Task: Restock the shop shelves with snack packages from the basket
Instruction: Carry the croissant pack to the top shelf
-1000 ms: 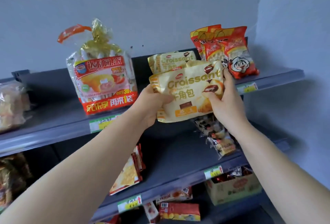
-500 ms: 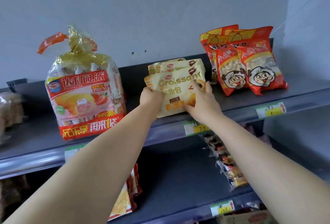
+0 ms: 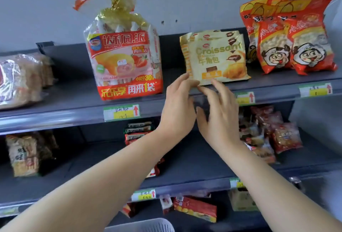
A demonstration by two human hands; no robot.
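A cream and yellow croissant package point(image 3: 218, 59) stands upright on the top shelf point(image 3: 74, 115), in front of two more of the same kind. My left hand point(image 3: 177, 105) reaches up with straight fingers, and its fingertips touch the package's lower left corner. My right hand point(image 3: 220, 115) is beside it, fingers spread and straight, with its fingertips at the package's bottom edge. Neither hand grips anything. The white rim of the basket point(image 3: 140, 226) shows at the bottom edge of the view.
A large bag of strawberry pies point(image 3: 125, 59) stands left of the croissants and red snack bags point(image 3: 294, 41) stand to their right. A pale bread bag point(image 3: 20, 80) sits at the far left. Lower shelves point(image 3: 185, 181) hold several smaller packets.
The croissant package went from both hands onto the top shelf. Both hands have let go and drawn back below its bottom edge. The view has moved closer and to the left.
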